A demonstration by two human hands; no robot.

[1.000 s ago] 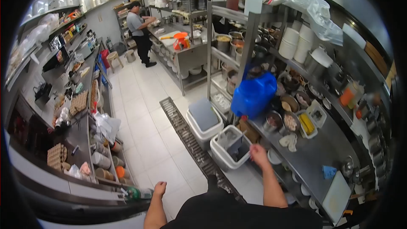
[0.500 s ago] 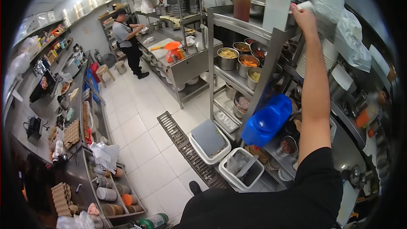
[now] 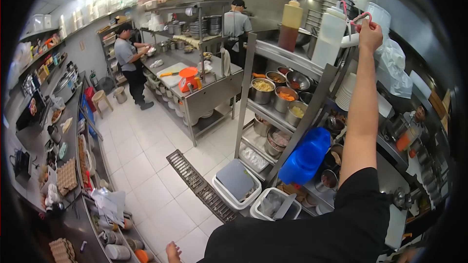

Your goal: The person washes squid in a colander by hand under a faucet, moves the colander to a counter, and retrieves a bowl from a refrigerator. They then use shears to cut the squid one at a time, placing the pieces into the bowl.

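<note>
My right hand [image 3: 370, 36] is raised at arm's length above the top shelf of the metal rack, closed on a thin pink cord [image 3: 361, 16]. The cord loops up from the fingers toward the top of a clear squeeze bottle [image 3: 330, 36]. Just left of the wrist is a white cylindrical thing [image 3: 350, 40], partly hidden. A second squeeze bottle with brown and yellow liquid [image 3: 291, 24] stands further left. Low in the view, my left hand [image 3: 173, 252] hangs over the floor, its fingers a little apart with nothing in them.
Pots of cut food [image 3: 263, 90] fill the rack below, and a blue plastic jug [image 3: 304, 156] hangs at its side. White bins [image 3: 237, 185] stand by a floor drain [image 3: 200, 185]. Two co-workers [image 3: 129, 63] work beyond a steel table with an orange scale [image 3: 187, 79].
My right hand has shifted right and up, and the pink cord now shows drawn out from it. My left hand has come into view at the bottom. The camera has turned slightly.
</note>
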